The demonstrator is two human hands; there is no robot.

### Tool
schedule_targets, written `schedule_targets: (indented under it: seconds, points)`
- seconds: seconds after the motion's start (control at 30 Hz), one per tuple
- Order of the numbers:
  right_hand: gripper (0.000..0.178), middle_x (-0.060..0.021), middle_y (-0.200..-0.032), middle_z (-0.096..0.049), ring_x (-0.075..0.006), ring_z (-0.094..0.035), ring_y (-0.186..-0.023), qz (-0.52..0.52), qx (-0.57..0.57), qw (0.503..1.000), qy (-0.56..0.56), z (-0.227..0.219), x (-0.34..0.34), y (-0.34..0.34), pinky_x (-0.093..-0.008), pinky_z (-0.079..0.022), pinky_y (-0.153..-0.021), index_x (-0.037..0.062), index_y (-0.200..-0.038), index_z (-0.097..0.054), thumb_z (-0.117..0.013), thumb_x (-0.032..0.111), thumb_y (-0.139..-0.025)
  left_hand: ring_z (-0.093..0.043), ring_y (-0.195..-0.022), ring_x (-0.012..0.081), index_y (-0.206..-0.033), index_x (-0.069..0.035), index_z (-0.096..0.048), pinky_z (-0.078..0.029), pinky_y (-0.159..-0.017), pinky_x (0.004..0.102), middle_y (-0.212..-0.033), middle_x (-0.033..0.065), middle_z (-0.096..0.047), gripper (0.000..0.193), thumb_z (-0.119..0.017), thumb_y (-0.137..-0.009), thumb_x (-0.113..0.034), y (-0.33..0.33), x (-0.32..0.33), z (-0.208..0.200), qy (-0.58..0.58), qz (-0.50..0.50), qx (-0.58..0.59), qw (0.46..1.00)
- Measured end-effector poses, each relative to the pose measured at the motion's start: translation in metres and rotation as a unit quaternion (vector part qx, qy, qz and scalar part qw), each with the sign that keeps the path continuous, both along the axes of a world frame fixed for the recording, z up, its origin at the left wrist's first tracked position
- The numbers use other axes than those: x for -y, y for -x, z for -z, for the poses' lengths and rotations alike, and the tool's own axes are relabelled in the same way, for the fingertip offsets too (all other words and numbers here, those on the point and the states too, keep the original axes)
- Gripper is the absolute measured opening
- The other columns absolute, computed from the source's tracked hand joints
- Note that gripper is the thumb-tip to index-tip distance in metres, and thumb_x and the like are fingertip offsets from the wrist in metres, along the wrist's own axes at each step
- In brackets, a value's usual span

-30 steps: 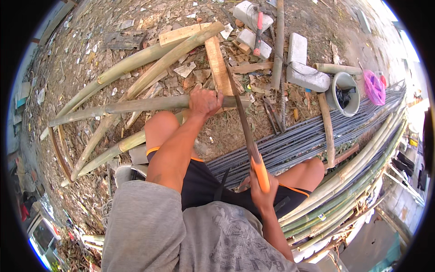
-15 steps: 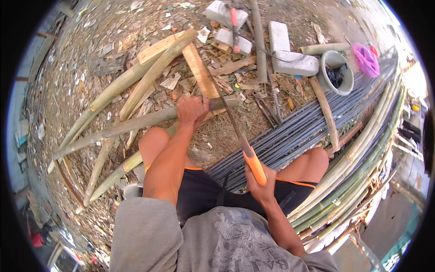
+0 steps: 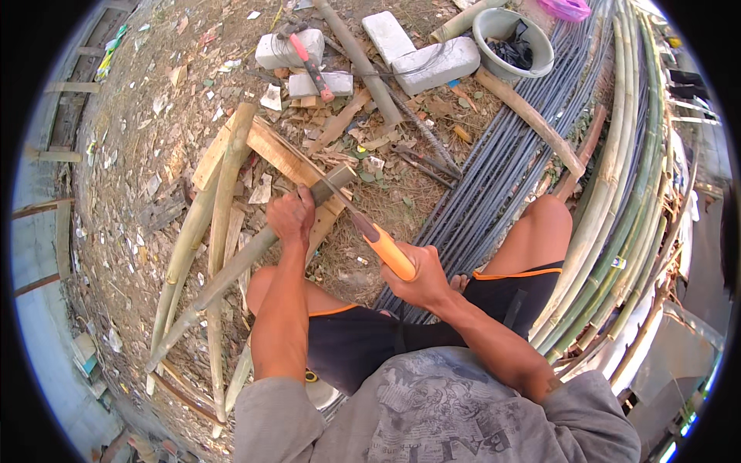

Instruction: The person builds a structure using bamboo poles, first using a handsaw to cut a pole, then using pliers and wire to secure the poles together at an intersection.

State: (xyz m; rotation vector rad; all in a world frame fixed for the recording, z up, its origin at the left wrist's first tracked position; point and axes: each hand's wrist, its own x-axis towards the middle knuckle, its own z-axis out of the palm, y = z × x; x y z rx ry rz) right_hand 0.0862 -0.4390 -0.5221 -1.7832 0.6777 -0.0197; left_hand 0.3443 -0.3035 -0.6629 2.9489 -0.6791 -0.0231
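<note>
My right hand [image 3: 424, 279] is closed round the orange handle of a handsaw [image 3: 390, 255]. The saw's narrow blade reaches away to the far left and crosses a round wooden pole [image 3: 224, 270] close to its far end. Just short of the blade, my left hand [image 3: 292, 216] is wrapped round that pole. The pole slants down to the lower left, beside my left knee. Its far end lies over a sawn timber piece [image 3: 282, 158]. I cannot tell how deep the blade sits in the pole.
Several bamboo poles [image 3: 224, 231] lean left of the pole. Beyond are white blocks [image 3: 440, 65] and a red-handled hammer [image 3: 312, 73]. Dark steel bars [image 3: 494, 193], long bamboo [image 3: 610, 208] and a grey bucket [image 3: 544, 62] lie right. Scraps litter the ground [image 3: 131, 224].
My right hand has pushed the saw forward, nearer to my left hand. My left hand keeps its hold on the pole. The view has turned, so the surroundings appear shifted.
</note>
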Motion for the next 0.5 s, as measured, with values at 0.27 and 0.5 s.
schedule_targets:
  seconds: [0.27, 0.5]
  points:
    - [0.017, -0.0166, -0.072, -0.071, -0.0229, -0.072, -0.062, 0.013, 0.01, 1.0, -0.006, -0.002, 0.009, -0.03, -0.0377, -0.056, -0.064, -0.0004, -0.098, -0.076, -0.076, 0.012, -0.087, -0.077, -0.082, 0.0432, -0.082, 0.002, -0.083, -0.047, -0.114, 0.0531, -0.082, 0.0281, -0.077, 0.062, -0.051, -0.105, -0.046, -0.028, 0.004, -0.014, -0.018, -0.04, -0.015, 0.999]
    - [0.01, -0.0121, -0.075, -0.071, -0.0156, -0.067, -0.063, -0.004, 0.056, 0.998, -0.007, 0.035, 0.012, -0.006, -0.0337, -0.054, -0.065, 0.0, -0.095, -0.074, -0.075, 0.009, -0.091, -0.078, -0.083, 0.0417, -0.084, -0.001, -0.084, -0.042, -0.12, 0.0531, -0.085, 0.025, -0.079, 0.062, -0.048, -0.106, -0.046, -0.035, 0.005, -0.004, -0.009, -0.043, -0.065, 0.997]
